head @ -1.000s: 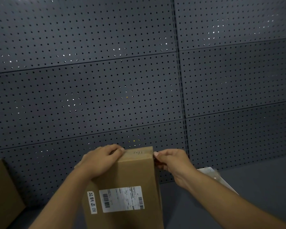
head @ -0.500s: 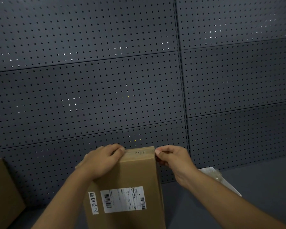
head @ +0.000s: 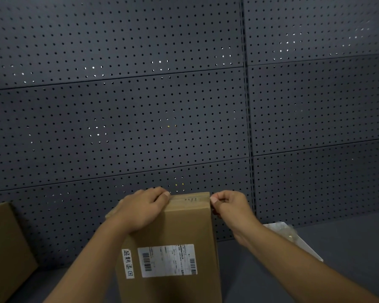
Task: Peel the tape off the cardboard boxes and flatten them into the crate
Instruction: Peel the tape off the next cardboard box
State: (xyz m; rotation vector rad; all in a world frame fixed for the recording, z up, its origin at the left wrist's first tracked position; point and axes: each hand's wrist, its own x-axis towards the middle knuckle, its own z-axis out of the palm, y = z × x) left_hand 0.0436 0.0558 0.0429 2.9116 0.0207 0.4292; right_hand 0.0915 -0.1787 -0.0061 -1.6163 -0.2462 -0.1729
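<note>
Nearest to me, my two forearms reach forward from the bottom of the view toward a tall cardboard box that stands upright on the dark grey bench, close to its near edge and about midway along it. The face turned to me carries a white shipping label with barcodes and, just left of it, a narrow white sticker with handwritten characters.

My left hand lies over the box's upper left corner, fingers curled round the top edge and the thumb tip pressed on the front near the top. My right hand is at the upper right corner, thumb and fingers pinched together right against the box's edge; I cannot tell whether they hold a strip of tape or only the cardboard. The two hands sit well apart, one at each top corner, with the brown strip along the top of the box bare between them.

Toward the left edge of the bench stands a second cardboard box, cut off by the frame. To the right, behind my right forearm, a pale flat sheet lies on the bench, with something crumpled and clear on it.

Beyond all this, along the far edge of the bench, rises a dark perforated panel wall, divided by horizontal seams and one vertical slotted rail.
</note>
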